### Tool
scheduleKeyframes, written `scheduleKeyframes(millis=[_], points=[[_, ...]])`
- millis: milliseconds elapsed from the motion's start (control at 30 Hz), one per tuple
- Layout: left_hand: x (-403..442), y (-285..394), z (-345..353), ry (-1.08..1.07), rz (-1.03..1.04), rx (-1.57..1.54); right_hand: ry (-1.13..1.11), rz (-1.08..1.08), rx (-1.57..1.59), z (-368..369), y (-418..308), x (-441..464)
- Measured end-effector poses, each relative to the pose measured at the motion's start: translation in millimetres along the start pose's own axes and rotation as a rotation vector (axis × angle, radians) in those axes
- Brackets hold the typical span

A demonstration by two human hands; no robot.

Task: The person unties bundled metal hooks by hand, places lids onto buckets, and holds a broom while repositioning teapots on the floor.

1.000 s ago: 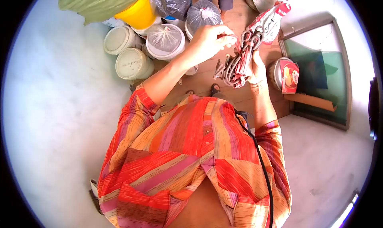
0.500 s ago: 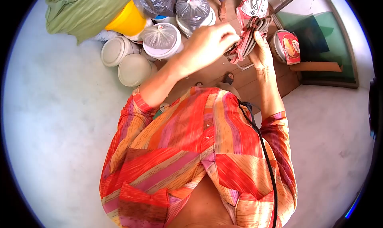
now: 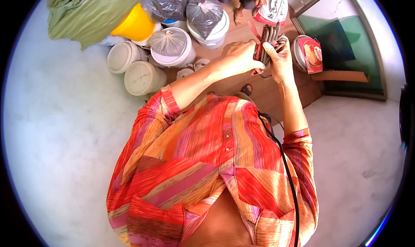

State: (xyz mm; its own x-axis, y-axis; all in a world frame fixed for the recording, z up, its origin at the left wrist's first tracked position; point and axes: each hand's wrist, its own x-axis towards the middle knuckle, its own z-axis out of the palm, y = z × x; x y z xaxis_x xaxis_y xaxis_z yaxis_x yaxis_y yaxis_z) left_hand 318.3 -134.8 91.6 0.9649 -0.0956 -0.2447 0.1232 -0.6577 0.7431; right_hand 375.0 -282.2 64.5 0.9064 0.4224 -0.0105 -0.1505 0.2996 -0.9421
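A bundle of brown cord (image 3: 269,39) wrapped with reddish-pink strips is held up between both hands, above the wooden floor. My right hand (image 3: 282,63) grips its right side, with the thumb lying over the coils. On the left side, my left hand (image 3: 240,59) has its fingers closed around the bundle's edge, partly behind it, with the thumb extended below. A loose pink strip (image 3: 254,30) sticks up at the bundle's upper left.
Lidded white buckets (image 3: 145,77), bags, a yellow bucket (image 3: 135,23) and a green sack (image 3: 93,14) stand at upper left. Another person's foot (image 3: 238,16) is near a white-and-red bag (image 3: 276,7). A green-paned frame (image 3: 363,52) and red-labelled tub (image 3: 311,53) are at right.
My left hand has come down from above and beside the bundle and now closes on its left side. The bundle is turned more upright, and my right thumb now lies across it.
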Motion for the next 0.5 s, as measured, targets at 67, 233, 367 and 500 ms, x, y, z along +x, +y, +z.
scheduleKeyframes(millis=[67, 233, 367, 500], points=[[9.8, -12.2, 13.2, 0.02, 0.048, -0.101, 0.014, 0.002, -0.049, -5.8, -3.6, 3.1], [36.6, -43.5, 9.9, -0.348, 0.023, -0.968, 0.04, 0.088, -0.07, -45.4, 6.6, 11.2], [43.2, -26.6, -0.9, -0.463, -0.059, -1.093, 0.083, 0.209, 0.064, -55.2, 10.0, 6.3], [64.2, -27.3, -11.1, -0.327, -0.026, -1.233, -0.052, 0.207, 0.06, -71.5, 12.1, 0.4]])
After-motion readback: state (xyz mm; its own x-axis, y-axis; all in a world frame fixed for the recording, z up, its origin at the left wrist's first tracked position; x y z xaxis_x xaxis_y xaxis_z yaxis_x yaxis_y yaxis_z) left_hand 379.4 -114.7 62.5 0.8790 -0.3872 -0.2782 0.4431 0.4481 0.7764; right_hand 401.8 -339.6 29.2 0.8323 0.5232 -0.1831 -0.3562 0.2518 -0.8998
